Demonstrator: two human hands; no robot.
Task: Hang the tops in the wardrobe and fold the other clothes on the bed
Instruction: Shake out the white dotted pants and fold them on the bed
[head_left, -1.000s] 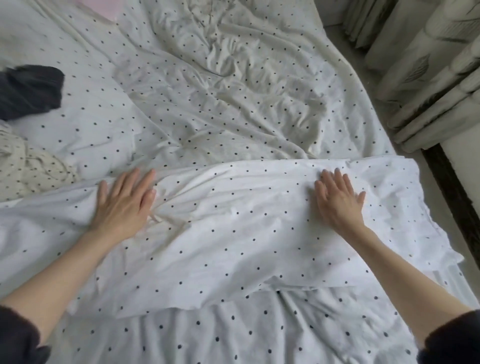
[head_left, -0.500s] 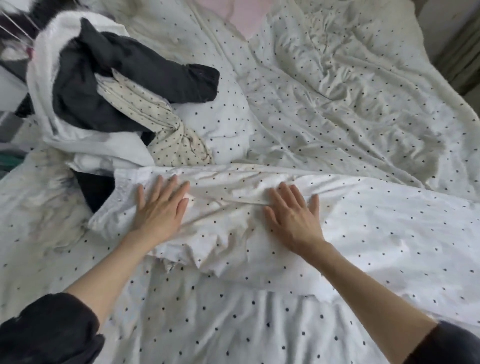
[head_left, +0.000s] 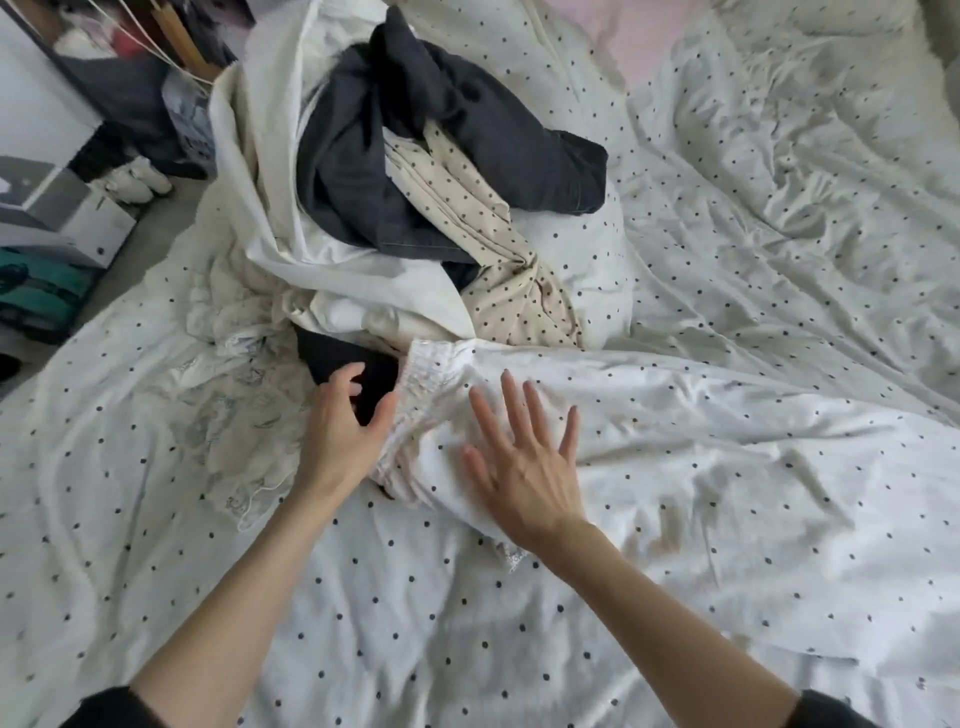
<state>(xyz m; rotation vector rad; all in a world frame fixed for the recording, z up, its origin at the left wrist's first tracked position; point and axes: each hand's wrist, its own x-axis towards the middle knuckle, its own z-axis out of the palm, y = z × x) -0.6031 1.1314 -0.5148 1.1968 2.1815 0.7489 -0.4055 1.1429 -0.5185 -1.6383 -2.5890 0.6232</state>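
As the flat, spread right hand (head_left: 524, 467) presses the dotted garment (head_left: 701, 415), the left hand (head_left: 343, 415), seemingly empty, half-curled, risks dragging its waistband (head_left: 415, 395) askew.

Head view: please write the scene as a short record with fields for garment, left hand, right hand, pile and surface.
garment: white dotted garment, spread flat
left hand: left hand, fingers curled at the garment's gathered waistband
right hand: right hand, flat on the garment
pile: dark jeans, cream dotted cloth
surface: dotted bedsheet

White boxes (head_left: 78, 218) on grey floor (head_left: 150, 228), teal item (head_left: 41, 291) below them, dark shelving (head_left: 119, 78) behind
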